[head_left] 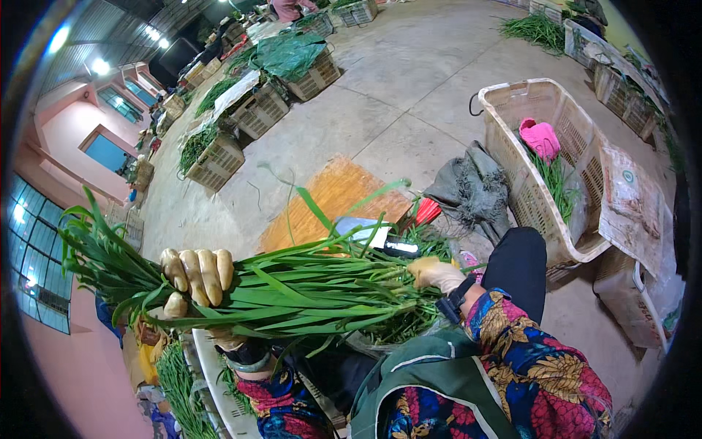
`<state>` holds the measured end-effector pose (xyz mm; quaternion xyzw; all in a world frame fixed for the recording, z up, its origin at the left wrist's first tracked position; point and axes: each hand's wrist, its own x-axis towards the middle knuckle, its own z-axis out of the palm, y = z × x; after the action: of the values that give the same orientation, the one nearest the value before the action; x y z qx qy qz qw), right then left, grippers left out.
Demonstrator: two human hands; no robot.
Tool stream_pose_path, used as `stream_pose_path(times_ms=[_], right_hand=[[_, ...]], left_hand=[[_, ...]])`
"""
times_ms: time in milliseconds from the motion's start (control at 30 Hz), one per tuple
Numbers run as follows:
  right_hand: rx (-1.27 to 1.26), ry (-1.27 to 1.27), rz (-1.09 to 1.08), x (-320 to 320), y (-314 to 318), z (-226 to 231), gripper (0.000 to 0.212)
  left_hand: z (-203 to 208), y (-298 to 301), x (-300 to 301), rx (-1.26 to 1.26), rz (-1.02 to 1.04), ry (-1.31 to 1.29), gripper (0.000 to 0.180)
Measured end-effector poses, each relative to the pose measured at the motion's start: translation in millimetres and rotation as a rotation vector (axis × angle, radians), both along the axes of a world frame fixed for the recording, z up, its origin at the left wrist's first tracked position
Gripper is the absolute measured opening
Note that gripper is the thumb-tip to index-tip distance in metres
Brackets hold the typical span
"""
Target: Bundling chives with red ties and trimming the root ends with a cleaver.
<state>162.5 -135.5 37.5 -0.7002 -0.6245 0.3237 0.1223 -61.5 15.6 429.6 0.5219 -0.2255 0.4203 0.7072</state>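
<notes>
Leaves, long and green, are filling your clenched, cream-gloved left hand; gloved right hand, grip unclear, is touching their stem end.

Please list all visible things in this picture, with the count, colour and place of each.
Leafy bundle: one, green, centre-left
Wooden board: one, orange-brown, ahead, centre
Large crate: one, whitish, right
Sack-like cloth: one, dark grey, beside large crate
Unclear item: one, pink, inside that crate
Other crates: several, pale, upper left, right edge
Sheet: one, green, over far crates
Ceiling lamps: several, white, upper left
Windows: several, bluish, left side
Sleeves: two, multicoloured, lower edge
Left hand: one, pale, around bundle
Right hand: one, pale, at bundle's right end
</notes>
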Motion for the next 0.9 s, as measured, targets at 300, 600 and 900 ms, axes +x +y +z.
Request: stream_pose_path(times_ms=[300, 600, 900], right_hand=[[0.579, 0.972, -0.253, 37, -2, 196, 0.027], [0.716, 0.412, -0.111, -16, -10, 254, 0.110], [0.972, 0.911, -0.063, -43, 30, 175, 0.075]], left_hand=[[-20, -1, 20, -0.087, 0.098, 0.279, 0.028], [-99, -31, 59, -0.152, 0.465, 0.504, 0.029], [-126, -54, 91, 0.104, 0.572, 1.074, 0.022]])
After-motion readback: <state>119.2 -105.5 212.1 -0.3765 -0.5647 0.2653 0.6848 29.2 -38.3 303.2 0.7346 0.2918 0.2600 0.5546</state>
